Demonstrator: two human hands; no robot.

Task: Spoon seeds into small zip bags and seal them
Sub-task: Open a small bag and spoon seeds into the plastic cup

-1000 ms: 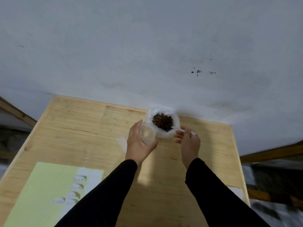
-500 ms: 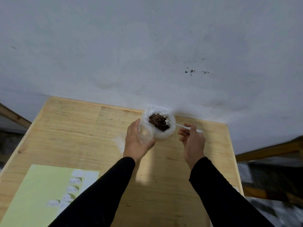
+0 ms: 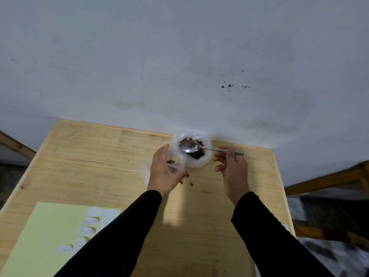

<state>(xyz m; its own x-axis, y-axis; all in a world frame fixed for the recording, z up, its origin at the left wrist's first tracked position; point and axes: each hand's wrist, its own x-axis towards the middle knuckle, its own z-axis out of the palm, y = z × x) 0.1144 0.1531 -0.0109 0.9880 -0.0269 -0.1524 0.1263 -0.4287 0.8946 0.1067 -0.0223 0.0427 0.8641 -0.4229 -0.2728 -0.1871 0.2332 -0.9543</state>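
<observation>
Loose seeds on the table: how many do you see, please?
3 seeds on the table, by the left hand: one at its fingertips, two just nearer. Others may hide under it.

One pale wooden desk (image 3: 99,156), one metal spoon (image 3: 191,147), one large clear plastic bag of brown seeds (image 3: 196,154), one small clear zip bag (image 3: 174,164), one pale green label sheet (image 3: 44,236), a few spilled brown seeds (image 3: 191,184).

Dim, flat light, wide-angle view.
Bright patch on the table (image 3: 175,216); corners smeared, perhaps motion blur; wall bowed by lens.
</observation>
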